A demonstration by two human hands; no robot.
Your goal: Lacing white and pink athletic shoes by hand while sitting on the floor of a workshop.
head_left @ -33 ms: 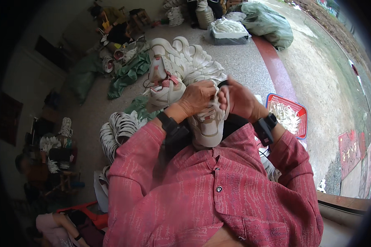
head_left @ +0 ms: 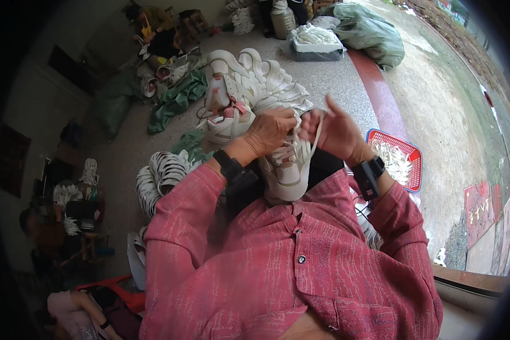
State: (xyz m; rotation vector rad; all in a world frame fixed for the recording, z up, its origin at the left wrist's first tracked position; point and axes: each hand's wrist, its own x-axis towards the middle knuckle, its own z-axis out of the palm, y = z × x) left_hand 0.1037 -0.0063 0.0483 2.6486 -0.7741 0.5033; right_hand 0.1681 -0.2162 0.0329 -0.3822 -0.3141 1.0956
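Head view: a white shoe point(head_left: 286, 170) rests toe-down against the person's chest, directly beneath both hands. Left hand point(head_left: 269, 131) is curled shut over the upper part of the shoe, fingers pressed down on its laces. Right hand point(head_left: 337, 133) sits just beside it, thumb and fingers pinched on a white lace point(head_left: 317, 131) that runs down to the shoe, index finger raised. Beyond the hands lies a pile of white shoes point(head_left: 255, 85); right of the right wrist stands a red basket point(head_left: 405, 148).

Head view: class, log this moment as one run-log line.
left hand: gripping white lace-up sneaker | right hand: pulling white shoelace | beside: red plastic basket
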